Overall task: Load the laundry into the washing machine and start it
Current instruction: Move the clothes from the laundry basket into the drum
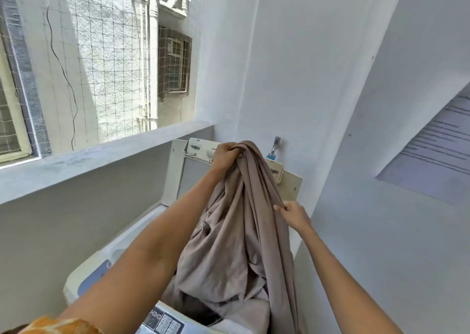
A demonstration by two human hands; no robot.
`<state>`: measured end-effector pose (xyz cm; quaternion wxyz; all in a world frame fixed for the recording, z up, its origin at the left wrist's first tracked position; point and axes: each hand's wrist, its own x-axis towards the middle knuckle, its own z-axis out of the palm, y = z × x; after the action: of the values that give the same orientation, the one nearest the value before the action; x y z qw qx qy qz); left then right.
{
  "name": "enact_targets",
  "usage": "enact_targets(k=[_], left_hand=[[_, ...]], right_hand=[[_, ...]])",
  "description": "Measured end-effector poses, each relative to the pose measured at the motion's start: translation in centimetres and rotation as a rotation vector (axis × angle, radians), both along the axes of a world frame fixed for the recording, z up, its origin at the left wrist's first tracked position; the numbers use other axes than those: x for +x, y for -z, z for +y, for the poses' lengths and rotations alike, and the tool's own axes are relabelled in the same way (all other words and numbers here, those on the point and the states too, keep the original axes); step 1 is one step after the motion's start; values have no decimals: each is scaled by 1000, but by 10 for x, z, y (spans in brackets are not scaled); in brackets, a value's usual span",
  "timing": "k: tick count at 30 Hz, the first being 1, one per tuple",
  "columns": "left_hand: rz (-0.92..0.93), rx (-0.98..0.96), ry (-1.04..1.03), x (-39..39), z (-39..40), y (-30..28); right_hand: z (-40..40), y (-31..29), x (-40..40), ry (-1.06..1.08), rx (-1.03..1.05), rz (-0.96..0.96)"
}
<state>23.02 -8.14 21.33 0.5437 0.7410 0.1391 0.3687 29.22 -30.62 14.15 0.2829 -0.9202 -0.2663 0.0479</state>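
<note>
A large taupe cloth (236, 244) hangs bunched over the white top-loading washing machine (84, 277), its lower folds reaching down to the drum opening. My left hand (225, 155) grips the top of the cloth, raised high in front of the upright open lid (175, 173). My right hand (295, 215) pinches a fold on the cloth's right side, lower down. The control panel (165, 321) with buttons shows at the bottom edge. The drum's inside is mostly hidden by the cloth.
A grey concrete ledge (101, 160) runs along the left under a netted opening. A water tap (276, 145) sticks out of the white wall behind the lid. White walls close in on the right.
</note>
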Motion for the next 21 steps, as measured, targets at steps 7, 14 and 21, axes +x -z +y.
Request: enact_targets(k=[7, 14, 21], left_hand=[[81, -113, 48, -14, 39, 6], [94, -98, 131, -14, 47, 4], [-115, -321, 148, -15, 48, -1]], right_hand=[[-7, -98, 30, 125, 104, -275], [33, -215, 15, -90, 607, -412], [63, -182, 19, -64, 477, -289]])
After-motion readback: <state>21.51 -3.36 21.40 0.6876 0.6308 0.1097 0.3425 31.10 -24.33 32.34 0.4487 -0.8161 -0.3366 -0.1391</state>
